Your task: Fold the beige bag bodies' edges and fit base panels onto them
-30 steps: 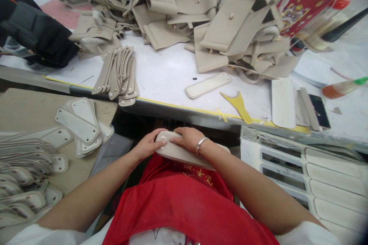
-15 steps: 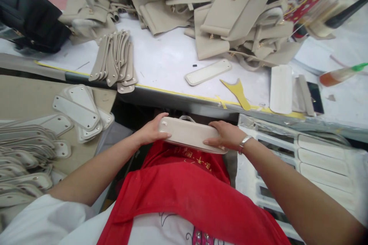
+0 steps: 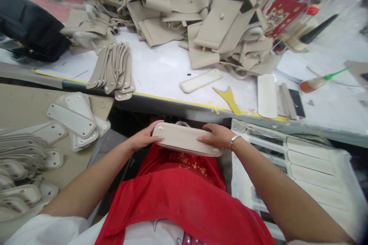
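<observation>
A long beige leather bag base [image 3: 184, 142] lies across my lap on a red apron [image 3: 184, 195], just below the table edge. My left hand [image 3: 142, 138] grips its left end, thumb on top beside a small stud. My right hand [image 3: 217, 136], with a silver bracelet on the wrist, presses fingers down on its right half. Both hands are closed on the piece.
A white table [image 3: 163, 69] holds a heap of beige bag parts [image 3: 201, 19], a fan of beige strips [image 3: 113, 69], one flat base piece [image 3: 200, 80], a yellow template [image 3: 228, 100] and a black bag [image 3: 28, 30]. Stacks of base pieces [image 3: 71, 118] lie left; trays of them [image 3: 310, 160] right.
My right hand slid from the left end of the piece, beside my left hand, out to its right half. The piece now lies level between both hands.
</observation>
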`<action>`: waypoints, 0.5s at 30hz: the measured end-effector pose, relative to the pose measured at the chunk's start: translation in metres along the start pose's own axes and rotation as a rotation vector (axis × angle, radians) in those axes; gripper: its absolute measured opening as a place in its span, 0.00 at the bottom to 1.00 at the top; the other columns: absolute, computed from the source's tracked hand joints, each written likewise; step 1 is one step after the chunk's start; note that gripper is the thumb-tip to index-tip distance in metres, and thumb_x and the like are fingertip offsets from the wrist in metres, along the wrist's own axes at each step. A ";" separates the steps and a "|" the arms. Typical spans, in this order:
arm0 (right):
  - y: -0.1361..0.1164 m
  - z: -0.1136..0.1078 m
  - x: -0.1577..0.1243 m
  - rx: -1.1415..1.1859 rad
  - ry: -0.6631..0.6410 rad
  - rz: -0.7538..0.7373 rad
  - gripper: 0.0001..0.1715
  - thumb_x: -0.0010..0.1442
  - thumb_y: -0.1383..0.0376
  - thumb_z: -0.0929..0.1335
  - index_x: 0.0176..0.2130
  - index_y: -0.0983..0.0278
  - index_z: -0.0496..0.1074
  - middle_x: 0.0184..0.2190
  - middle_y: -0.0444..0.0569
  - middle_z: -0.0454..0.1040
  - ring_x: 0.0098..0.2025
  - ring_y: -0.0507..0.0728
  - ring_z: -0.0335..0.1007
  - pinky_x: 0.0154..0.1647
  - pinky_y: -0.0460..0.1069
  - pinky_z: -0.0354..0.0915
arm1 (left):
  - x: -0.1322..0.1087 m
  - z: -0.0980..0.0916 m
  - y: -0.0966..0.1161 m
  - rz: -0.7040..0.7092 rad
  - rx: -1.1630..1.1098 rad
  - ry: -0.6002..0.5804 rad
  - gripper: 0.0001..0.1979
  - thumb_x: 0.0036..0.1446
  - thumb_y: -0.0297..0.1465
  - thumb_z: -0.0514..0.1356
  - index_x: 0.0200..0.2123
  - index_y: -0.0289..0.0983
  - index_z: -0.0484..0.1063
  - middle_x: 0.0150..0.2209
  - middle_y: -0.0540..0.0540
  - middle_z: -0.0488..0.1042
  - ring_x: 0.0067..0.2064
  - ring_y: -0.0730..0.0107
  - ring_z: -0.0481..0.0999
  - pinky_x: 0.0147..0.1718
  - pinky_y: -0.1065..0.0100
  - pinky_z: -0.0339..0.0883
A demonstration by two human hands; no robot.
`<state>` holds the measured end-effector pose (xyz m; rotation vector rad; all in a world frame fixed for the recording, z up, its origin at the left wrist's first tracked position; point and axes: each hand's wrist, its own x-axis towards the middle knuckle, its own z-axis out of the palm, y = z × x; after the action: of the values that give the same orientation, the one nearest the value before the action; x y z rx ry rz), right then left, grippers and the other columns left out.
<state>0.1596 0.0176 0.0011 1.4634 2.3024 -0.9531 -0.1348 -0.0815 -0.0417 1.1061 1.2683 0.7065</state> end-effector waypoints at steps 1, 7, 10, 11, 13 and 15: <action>0.019 -0.001 -0.010 0.097 -0.011 0.027 0.37 0.47 0.45 0.68 0.48 0.67 0.68 0.48 0.58 0.70 0.46 0.63 0.68 0.46 0.54 0.62 | -0.001 0.000 -0.001 -0.037 -0.065 -0.005 0.38 0.47 0.43 0.61 0.59 0.39 0.54 0.57 0.43 0.62 0.55 0.59 0.64 0.53 0.62 0.59; 0.055 0.034 -0.042 0.683 0.103 0.008 0.27 0.54 0.50 0.64 0.45 0.66 0.69 0.40 0.50 0.74 0.41 0.56 0.69 0.40 0.49 0.64 | 0.004 0.004 -0.013 -0.052 -0.028 0.106 0.32 0.51 0.46 0.58 0.57 0.38 0.58 0.57 0.43 0.63 0.57 0.57 0.63 0.55 0.62 0.57; 0.052 0.043 -0.044 0.628 0.253 0.048 0.26 0.54 0.49 0.64 0.44 0.64 0.70 0.38 0.49 0.74 0.39 0.56 0.68 0.41 0.49 0.63 | 0.007 0.006 -0.011 -0.007 0.110 0.168 0.33 0.51 0.47 0.56 0.56 0.35 0.59 0.56 0.42 0.64 0.56 0.56 0.63 0.57 0.59 0.54; 0.052 0.044 -0.045 0.628 0.274 0.059 0.26 0.53 0.49 0.65 0.43 0.64 0.71 0.37 0.49 0.74 0.39 0.56 0.68 0.41 0.50 0.62 | 0.007 0.006 -0.008 -0.007 0.131 0.160 0.33 0.51 0.48 0.56 0.56 0.35 0.59 0.55 0.41 0.65 0.56 0.56 0.64 0.56 0.59 0.54; 0.056 0.048 -0.047 0.754 0.266 0.057 0.27 0.50 0.49 0.68 0.43 0.64 0.71 0.38 0.50 0.74 0.39 0.57 0.69 0.41 0.51 0.63 | 0.005 0.003 -0.003 -0.014 0.155 0.111 0.33 0.52 0.48 0.54 0.56 0.34 0.58 0.55 0.40 0.66 0.55 0.56 0.66 0.54 0.59 0.58; 0.059 0.062 -0.044 1.058 0.224 0.054 0.29 0.50 0.48 0.67 0.45 0.64 0.70 0.41 0.51 0.74 0.41 0.58 0.69 0.42 0.52 0.64 | 0.002 0.000 0.004 0.012 0.244 0.111 0.34 0.53 0.48 0.53 0.57 0.33 0.56 0.56 0.39 0.65 0.55 0.57 0.65 0.54 0.58 0.59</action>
<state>0.2241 -0.0370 -0.0451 2.0199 1.8876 -2.2867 -0.1337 -0.0786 -0.0389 1.2876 1.4729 0.6407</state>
